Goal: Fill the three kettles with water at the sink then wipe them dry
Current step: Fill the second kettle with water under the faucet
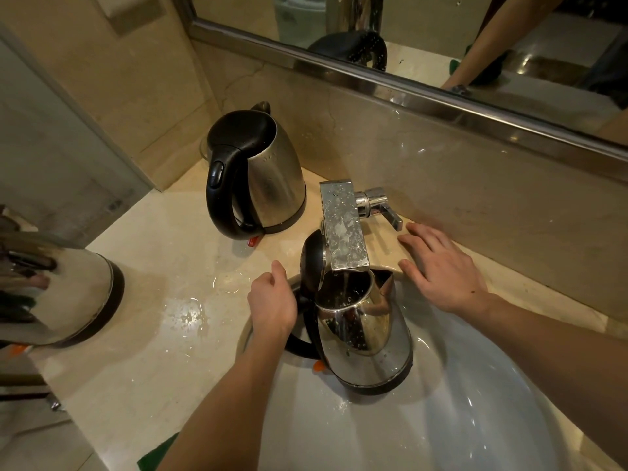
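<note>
A steel kettle (pixel 365 338) with a black handle stands in the white sink (pixel 475 402), its lid open under the square chrome tap (pixel 343 226). Water runs from the spout into the kettle's mouth. My left hand (pixel 272 300) grips the kettle's black handle. My right hand (pixel 441 266) lies flat on the counter with straight fingers, just below the tap's lever (pixel 384 207). A second steel kettle (pixel 258 175), lid closed, stands on the counter at the back left. A third kettle (pixel 57 290) stands at the far left edge.
The beige stone counter (pixel 170 300) holds puddles of water left of the sink. A mirror (pixel 441 35) runs along the back wall. A green cloth corner (pixel 156 453) shows at the counter's front edge under my left arm.
</note>
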### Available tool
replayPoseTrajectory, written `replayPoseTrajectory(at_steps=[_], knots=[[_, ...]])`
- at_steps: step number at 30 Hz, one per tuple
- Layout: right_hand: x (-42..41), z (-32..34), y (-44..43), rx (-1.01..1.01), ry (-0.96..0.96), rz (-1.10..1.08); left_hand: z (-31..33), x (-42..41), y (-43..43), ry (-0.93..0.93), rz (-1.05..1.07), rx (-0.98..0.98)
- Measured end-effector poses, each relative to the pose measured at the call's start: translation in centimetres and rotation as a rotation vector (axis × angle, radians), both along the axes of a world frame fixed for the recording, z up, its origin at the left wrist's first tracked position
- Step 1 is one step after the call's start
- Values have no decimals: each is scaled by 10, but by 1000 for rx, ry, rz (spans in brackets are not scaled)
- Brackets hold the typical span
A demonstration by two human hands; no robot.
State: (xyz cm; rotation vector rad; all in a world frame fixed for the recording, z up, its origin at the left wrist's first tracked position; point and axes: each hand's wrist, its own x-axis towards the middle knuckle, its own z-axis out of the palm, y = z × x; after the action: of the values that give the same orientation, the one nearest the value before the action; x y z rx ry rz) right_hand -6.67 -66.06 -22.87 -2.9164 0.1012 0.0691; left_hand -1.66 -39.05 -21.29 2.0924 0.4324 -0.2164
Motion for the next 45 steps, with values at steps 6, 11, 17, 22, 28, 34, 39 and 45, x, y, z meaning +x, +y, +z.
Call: replayPoseTrajectory(at_steps=[6, 11, 17, 22, 28, 34, 39, 45], knots=[[1, 0, 0, -16, 8, 4, 2, -1, 0, -2, -7, 1], [1, 0, 0, -5, -10, 8, 1, -1, -1, -9, 5, -16], [1, 0, 0, -9, -8, 3, 0, 0, -1, -8, 7, -6], [1, 1, 1, -9, -7, 3, -1, 0, -1, -8, 11, -3], [1, 0, 0, -18, -3, 0, -1, 0, 0, -13, 1, -2], [1, 0, 0, -21, -12, 4, -1, 0, 0, -16, -5, 8], [1, 0, 0, -2, -12, -4, -3, 1, 1, -7, -9, 7], [2, -1, 1, 3, -17, -10, -3, 0, 0, -15, -14, 8]])
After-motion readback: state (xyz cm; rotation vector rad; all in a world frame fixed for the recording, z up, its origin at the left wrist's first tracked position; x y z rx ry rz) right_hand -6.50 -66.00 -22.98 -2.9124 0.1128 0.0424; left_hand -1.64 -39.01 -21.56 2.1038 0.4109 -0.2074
